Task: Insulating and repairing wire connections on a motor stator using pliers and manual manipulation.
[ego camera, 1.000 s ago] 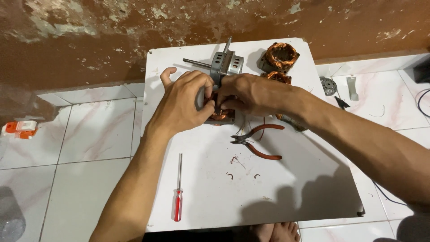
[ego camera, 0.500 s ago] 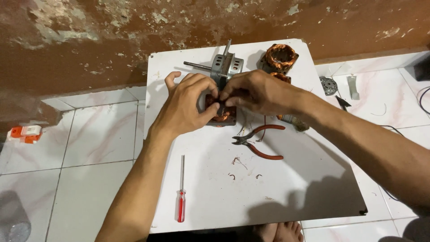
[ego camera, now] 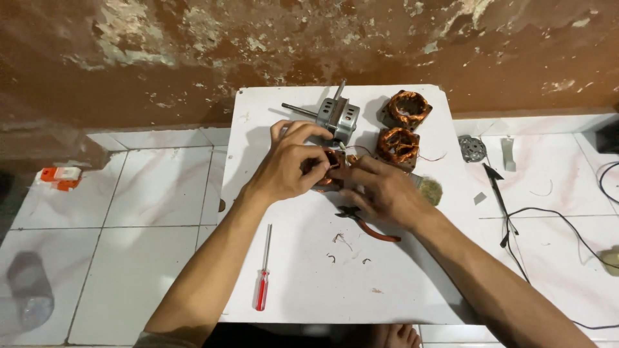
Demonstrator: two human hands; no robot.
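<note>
Left hand: grips the coil, mid surface.
Right hand: pinches its wire.
Pliers: at 5 o'clock.
Risk: a hard pull may snap the thin wire.

The far wall is rough, flaking brown plaster. The board is smooth matt white. Two wound coils gleam coppery; the motor housing is dull grey metal. The screwdriver has a glossy red plastic handle.
</note>
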